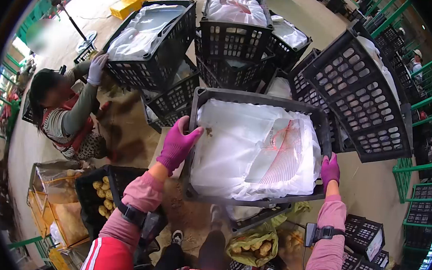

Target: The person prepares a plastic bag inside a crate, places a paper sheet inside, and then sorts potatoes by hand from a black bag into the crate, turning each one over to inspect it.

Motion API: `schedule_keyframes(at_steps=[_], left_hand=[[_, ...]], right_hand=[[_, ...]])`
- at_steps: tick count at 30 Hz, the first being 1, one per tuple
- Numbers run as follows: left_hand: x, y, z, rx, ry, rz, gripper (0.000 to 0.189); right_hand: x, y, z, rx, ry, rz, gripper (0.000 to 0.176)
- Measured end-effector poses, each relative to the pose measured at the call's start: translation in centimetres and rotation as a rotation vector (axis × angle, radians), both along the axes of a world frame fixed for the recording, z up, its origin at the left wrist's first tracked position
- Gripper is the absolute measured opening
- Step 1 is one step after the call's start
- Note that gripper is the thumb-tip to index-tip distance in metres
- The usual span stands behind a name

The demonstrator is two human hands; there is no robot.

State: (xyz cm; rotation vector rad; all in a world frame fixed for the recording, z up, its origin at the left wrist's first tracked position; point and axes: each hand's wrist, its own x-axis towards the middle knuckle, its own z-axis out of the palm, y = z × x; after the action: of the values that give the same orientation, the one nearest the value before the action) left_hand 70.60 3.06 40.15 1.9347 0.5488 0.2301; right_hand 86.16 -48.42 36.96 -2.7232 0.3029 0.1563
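Observation:
A black plastic crate (262, 97) is held up in front of me, its top covered by a white plastic liner (225, 151). On the liner's right half lies a pale sheet with red print (280, 153). My left hand (178, 146), in a magenta glove, grips the crate's left rim, the thumb over the edge. The right rim is in the grip of my right hand (330, 169), gloved alike, with its fingers partly hidden behind the wall. Whatever lies beneath the liner is hidden.
Stacked black crates (236, 40) with white liners stand ahead; a tilted crate (359, 90) leans at right. On the left, a person (71, 108) in white gloves holds another lined crate (149, 43). Potatoes fill a crate (103, 197) lower left and a yellowish bag (255, 244) near my feet.

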Motion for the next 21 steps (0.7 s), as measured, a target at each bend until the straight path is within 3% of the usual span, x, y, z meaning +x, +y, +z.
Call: schedule_keyframes(at_steps=[1,4,5,8,11,13,15,16,21], left_hand=[[1.6,-0.3,0.7,0.172,0.125,-0.021,0.049],[3.8,-0.1,-1.9,-0.085,0.275,0.122,0.042],[4.0,-0.7,-1.6,0.082,0.334,0.171,0.038],[4.3,-1.8,-0.6,0.053,0.417,0.238,0.041],[4.5,-0.6,-3.6,0.052,0.412,0.109,0.035],[4.9,-0.5,-1.5,-0.027,0.432,0.048,0.034],[4.4,-1.3,-4.3,-0.317,0.307,0.188,0.031],[4.7,-2.1,0.7,-0.152,0.425,0.184,0.029],[-0.4,-4.9,-1.1,-0.035,0.26,0.255,0.028]], right_hand=[[-0.2,0.2,0.5,0.029,0.01,-0.001,0.046],[0.0,-0.2,0.0,0.187,0.037,0.045,0.044],[0.3,-0.2,-0.7,0.253,0.027,0.041,0.04],[0.9,-1.1,-2.4,0.425,0.014,0.036,0.033],[0.7,-1.1,-1.9,0.496,0.032,0.008,0.029],[0.8,-1.6,-2.6,0.664,0.065,-0.045,0.025],[0.8,-2.1,-3.1,0.564,0.053,0.011,0.023],[0.9,-1.4,-3.5,0.622,0.026,-0.036,0.022],[1.5,-0.4,-0.7,0.552,0.127,-0.01,0.018]])
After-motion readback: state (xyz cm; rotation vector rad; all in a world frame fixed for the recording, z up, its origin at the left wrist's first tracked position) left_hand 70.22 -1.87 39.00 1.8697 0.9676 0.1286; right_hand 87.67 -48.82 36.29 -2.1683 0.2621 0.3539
